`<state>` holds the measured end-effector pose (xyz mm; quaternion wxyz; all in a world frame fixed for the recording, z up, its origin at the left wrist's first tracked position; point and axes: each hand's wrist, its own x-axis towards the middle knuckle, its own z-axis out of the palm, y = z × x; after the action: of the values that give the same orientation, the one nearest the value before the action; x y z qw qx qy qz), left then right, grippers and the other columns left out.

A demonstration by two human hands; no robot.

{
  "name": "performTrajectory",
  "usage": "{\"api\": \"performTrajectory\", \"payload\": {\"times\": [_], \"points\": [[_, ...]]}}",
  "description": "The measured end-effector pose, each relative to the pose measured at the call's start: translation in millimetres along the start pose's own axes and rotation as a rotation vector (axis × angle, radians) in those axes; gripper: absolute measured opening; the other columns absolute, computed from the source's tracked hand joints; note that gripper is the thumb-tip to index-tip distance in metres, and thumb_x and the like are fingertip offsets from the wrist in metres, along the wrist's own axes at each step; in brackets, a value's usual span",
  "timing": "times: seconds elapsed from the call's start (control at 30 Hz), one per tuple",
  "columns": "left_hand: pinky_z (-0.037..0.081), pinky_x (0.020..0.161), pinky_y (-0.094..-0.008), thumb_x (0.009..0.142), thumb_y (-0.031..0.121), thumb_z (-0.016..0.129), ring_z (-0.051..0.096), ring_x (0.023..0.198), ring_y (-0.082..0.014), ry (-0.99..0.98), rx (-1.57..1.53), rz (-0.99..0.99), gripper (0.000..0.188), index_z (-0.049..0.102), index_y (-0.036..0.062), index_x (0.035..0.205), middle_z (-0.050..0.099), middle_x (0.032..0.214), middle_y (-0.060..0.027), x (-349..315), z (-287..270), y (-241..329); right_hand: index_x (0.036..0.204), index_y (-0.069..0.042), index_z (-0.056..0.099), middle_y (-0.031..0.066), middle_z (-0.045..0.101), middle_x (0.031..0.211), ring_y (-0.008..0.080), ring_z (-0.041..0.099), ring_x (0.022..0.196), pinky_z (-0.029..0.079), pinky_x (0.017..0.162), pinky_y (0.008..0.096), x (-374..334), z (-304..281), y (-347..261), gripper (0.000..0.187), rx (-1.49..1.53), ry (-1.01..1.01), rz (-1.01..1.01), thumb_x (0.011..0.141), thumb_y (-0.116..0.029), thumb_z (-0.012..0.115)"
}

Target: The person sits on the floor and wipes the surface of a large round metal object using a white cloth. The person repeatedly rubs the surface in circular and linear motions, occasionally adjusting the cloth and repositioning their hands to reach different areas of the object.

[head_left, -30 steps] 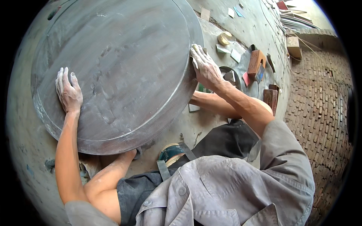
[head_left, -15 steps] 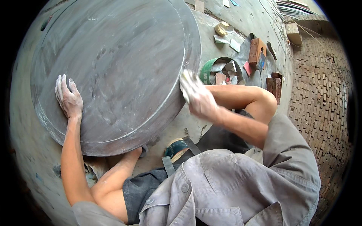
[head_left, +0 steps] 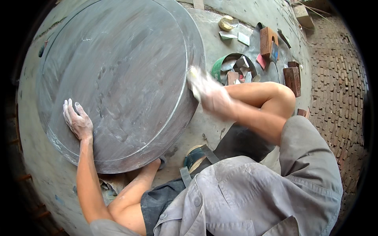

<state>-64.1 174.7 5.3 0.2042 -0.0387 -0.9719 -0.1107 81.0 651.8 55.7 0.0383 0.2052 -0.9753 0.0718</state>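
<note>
A large round grey disc (head_left: 134,78), dusty and streaked, with a pale line running near its rim, fills the upper left. My left hand (head_left: 80,122), coated in white powder, lies flat and open on the disc's lower left part. At the disc's right rim is my right hand (head_left: 209,91), also powdery and smeared by motion. Its fingers look bent over the edge, and a small yellowish patch shows at the fingertips. What it holds there is too blurred to name.
Beyond my right knee stands a green round tub (head_left: 217,69) of small blocks and scraps. Near it lie a brown block with a hole (head_left: 267,39), a dark red block (head_left: 292,80) and a yellowish roll (head_left: 226,23). A round tin (head_left: 193,158) sits between my legs. Brick paving (head_left: 334,86) runs along the right.
The whole view has shifted a little. My left hand keeps its place on the disc. My right hand stays at the right rim, more blurred now, having moved slightly along it.
</note>
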Motion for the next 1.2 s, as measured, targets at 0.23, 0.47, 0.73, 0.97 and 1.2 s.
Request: {"api": "performTrajectory", "payload": {"times": [0.23, 0.47, 0.73, 0.97, 1.2], "points": [[0.035, 0.120, -0.0483, 0.109, 0.030, 0.048, 0.045, 0.142, -0.0386, -0.021, -0.019, -0.017, 0.044, 0.055, 0.0020, 0.143, 0.052, 0.151, -0.0221, -1.6, 0.3, -0.5, 0.138, 0.014, 0.053, 0.0349, 0.050, 0.147, 0.0479, 0.046, 0.141, 0.033, 0.120, 0.0572, 7.2, -1.1, -3.7, 0.059, 0.051, 0.031, 0.013, 0.088, -0.016, 0.059], [0.035, 0.120, -0.0482, 0.109, 0.028, 0.049, 0.045, 0.143, -0.0382, -0.029, -0.017, -0.019, 0.044, 0.055, 0.0004, 0.143, 0.052, 0.152, -0.0214, 1.5, 4.5, 11.6, 0.140, 0.014, 0.051, 0.0325, 0.046, 0.152, 0.0452, 0.043, 0.145, 0.036, 0.119, 0.0506, 44.0, -3.8, 54.6, 0.057, 0.032, 0.060, 0.077, 0.091, -0.014, 0.057], [0.033, 0.122, -0.0476, 0.108, 0.027, 0.049, 0.043, 0.144, -0.0381, -0.015, -0.016, -0.032, 0.044, 0.055, 0.0025, 0.144, 0.051, 0.152, -0.0205, 0.1, -0.9, 3.1, 0.142, 0.012, 0.049, 0.0335, 0.043, 0.153, 0.0480, 0.040, 0.146, 0.036, 0.120, 0.0515, 70.8, 7.6, 87.2, 0.051, 0.103, 0.102, 0.043, 0.094, -0.006, 0.054], [0.034, 0.121, -0.0475, 0.108, 0.027, 0.050, 0.045, 0.143, -0.0376, -0.011, -0.028, -0.023, 0.043, 0.055, 0.0024, 0.143, 0.052, 0.151, -0.0203, -1.5, 2.3, 1.2, 0.150, 0.013, 0.039, 0.0341, 0.039, 0.156, 0.0462, 0.035, 0.150, 0.032, 0.123, 0.0505, 30.1, 4.8, 54.3, 0.060, 0.258, 0.076, 0.055, 0.093, 0.000, 0.053], [0.034, 0.121, -0.0478, 0.108, 0.028, 0.050, 0.045, 0.143, -0.0379, -0.001, -0.042, -0.007, 0.044, 0.055, 0.0023, 0.143, 0.052, 0.152, -0.0206, -0.3, 7.8, 2.8, 0.143, 0.009, 0.048, 0.0347, 0.046, 0.150, 0.0496, 0.043, 0.142, 0.039, 0.118, 0.0480, 70.0, 7.8, 105.3, 0.046, 0.253, 0.184, 0.068, 0.100, -0.008, 0.052]]}}
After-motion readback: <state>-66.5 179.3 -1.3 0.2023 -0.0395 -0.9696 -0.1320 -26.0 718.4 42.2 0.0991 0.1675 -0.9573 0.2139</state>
